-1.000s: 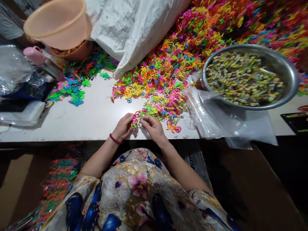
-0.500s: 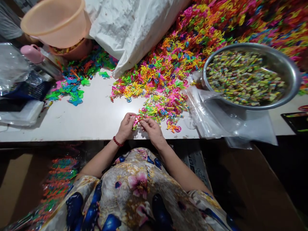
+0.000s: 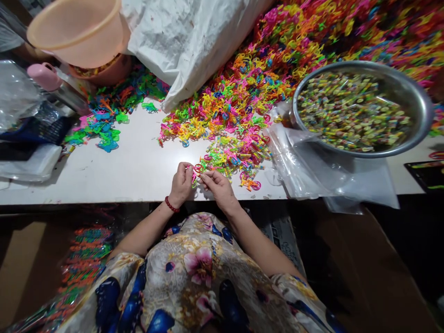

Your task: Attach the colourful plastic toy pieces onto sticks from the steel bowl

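Observation:
My left hand (image 3: 182, 184) is closed on small coloured plastic pieces (image 3: 194, 175), pink ones among them, just above the front of the white table (image 3: 114, 178). Close beside it, my right hand (image 3: 218, 188) pinches at a red ring-shaped plastic piece (image 3: 199, 168) that sticks up between the two hands. The fingers hide much of what they grip, so the exact shapes cannot be made out. Right behind the hands lies a loose heap of small bright plastic pieces (image 3: 231, 155), mostly yellow, green and pink.
A metal basin (image 3: 421, 115) of small striped pieces stands right, with clear plastic bags (image 3: 301, 171) before it. A large heap of plastic pieces (image 3: 287, 55) fills the back. White sheeting (image 3: 180, 51), a peach tub (image 3: 83, 37), a pink-lidded bottle (image 3: 45, 76) and green-blue pieces (image 3: 107, 134) lie left.
The red ring now stands out more clearly between the hands. My left hand has turned slightly more upright; my right hand has barely moved.

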Demonstrator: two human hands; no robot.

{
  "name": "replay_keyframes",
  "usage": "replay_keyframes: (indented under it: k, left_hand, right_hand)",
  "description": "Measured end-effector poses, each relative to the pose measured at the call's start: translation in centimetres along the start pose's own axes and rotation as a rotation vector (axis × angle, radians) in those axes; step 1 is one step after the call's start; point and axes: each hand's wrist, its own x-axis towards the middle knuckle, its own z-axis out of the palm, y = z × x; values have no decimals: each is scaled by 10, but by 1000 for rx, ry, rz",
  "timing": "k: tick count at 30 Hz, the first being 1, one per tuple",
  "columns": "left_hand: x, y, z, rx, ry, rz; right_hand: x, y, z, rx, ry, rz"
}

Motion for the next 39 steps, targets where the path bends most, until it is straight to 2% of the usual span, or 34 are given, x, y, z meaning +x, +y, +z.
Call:
replay_keyframes:
  k: [4,8,14,19,21,24,26,27,29,31,33,34,36,39]
  left_hand:
    - [-1,3,-1,79,-33,44]
    - [-3,3,1,94,-40,29]
    - [1,7,-1,174,-43,1]
    - [5,5,-2,146,-17,-21]
    - [6,3,0,107,-17,-34]
    - [11,3,2,-19,-86,-68]
    - [22,3,-3,-80,-102,-101]
    - [31,3,-8,-67,-64,-109]
    - [54,-1,-23,56,91,-84]
    - [81,-9,-41,261,255,7]
    - [105,-19,-55,434,341,91]
    - [114,-25,-60,487,349,108]
    - [128,-34,-64,538,323,87]
    - [133,-42,-62,562,285,44]
  right_hand:
    - [-1,2,2,15,14,-1]
    - [-2,3,2,17,14,6]
    - [-4,-2,-3,-255,-56,-202]
    - [-8,-2,3,-530,-58,-410]
    - [-9,0,5,-611,-62,-448]
    - [-7,-4,1,-689,-66,-457]
    - [-4,-18,-14,-747,-6,-471]
    - [-1,-28,-24,-791,64,-495]
    - [9,-51,-50,-936,274,-583]
    - [22,-75,-74,-1154,501,-678]
    - [38,-94,-88,-1355,594,-712]
    - [47,-99,-89,-1441,567,-700]
    - [68,-103,-83,-1587,417,-624]
    - [104,-99,-62,-1785,222,-419]
